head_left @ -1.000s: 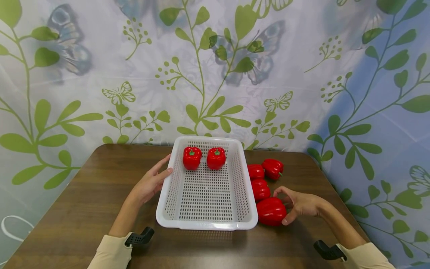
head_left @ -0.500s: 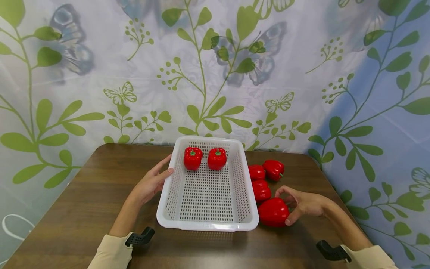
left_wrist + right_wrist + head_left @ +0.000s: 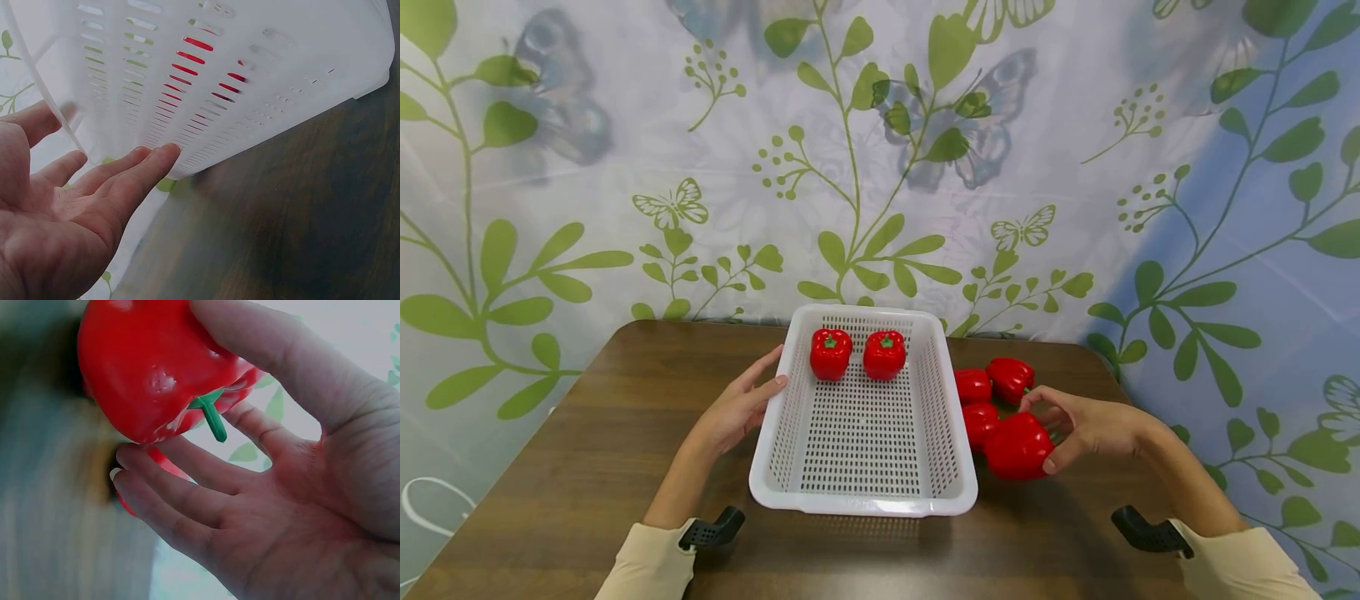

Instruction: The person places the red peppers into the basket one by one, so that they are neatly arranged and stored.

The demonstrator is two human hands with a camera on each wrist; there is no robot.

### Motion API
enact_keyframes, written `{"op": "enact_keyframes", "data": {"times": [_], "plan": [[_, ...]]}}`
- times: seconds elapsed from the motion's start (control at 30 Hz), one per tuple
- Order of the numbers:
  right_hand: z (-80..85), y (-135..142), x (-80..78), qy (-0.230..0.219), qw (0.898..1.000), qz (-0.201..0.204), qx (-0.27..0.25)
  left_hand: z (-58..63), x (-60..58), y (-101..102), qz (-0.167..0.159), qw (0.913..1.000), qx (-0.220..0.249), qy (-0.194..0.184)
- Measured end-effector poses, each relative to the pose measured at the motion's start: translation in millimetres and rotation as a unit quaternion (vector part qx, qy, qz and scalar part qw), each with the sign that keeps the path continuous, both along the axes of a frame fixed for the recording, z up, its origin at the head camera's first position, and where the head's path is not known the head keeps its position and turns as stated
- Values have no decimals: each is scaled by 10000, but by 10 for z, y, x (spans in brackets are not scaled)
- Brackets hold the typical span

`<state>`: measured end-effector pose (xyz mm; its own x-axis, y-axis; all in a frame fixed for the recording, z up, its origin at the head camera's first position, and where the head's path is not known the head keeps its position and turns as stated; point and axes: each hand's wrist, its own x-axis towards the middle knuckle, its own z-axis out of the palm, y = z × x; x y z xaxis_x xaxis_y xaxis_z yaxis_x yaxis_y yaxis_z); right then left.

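Note:
A white perforated plastic basket (image 3: 859, 433) stands on the brown table, with two red bell peppers (image 3: 831, 355) (image 3: 883, 355) upright at its far end. My left hand (image 3: 735, 410) holds the basket's left side, thumb over the rim and fingers along the outer wall; the left wrist view shows those fingertips (image 3: 167, 150) against the slotted wall. Right of the basket, my right hand (image 3: 1093, 429) grips another red bell pepper (image 3: 1018, 447) between thumb and fingers. In the right wrist view its green stem (image 3: 214, 419) points toward the palm.
Several more red bell peppers lie right of the basket: one at the back (image 3: 1011, 380), one against the basket wall (image 3: 973, 388), and one (image 3: 979, 423) partly hidden by the gripped pepper. A patterned curtain (image 3: 880, 167) hangs behind the table (image 3: 647, 392).
My right hand has closed on the nearest bell pepper and raised it slightly, tilting it and shifting it away from me. The left hand and the basket have stayed in place.

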<state>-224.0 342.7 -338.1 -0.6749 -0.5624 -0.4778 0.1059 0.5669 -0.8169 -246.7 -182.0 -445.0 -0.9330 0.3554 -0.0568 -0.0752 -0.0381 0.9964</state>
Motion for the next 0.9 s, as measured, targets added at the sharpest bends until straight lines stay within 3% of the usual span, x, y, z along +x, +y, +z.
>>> {"op": "enact_keyframes", "data": {"times": [0.3, 0.63, 0.9], "plan": [[273, -104, -134, 532, 9978, 0, 404, 35, 6, 1, -50, 10000, 49, -6], [429, -318, -239, 1039, 9930, -149, 546, 37, 0, -9, -1, 10000, -15, -71], [537, -530, -327, 1299, 9860, -511, 910, 65, 6, -7, -29, 9999, 52, -94]]}}
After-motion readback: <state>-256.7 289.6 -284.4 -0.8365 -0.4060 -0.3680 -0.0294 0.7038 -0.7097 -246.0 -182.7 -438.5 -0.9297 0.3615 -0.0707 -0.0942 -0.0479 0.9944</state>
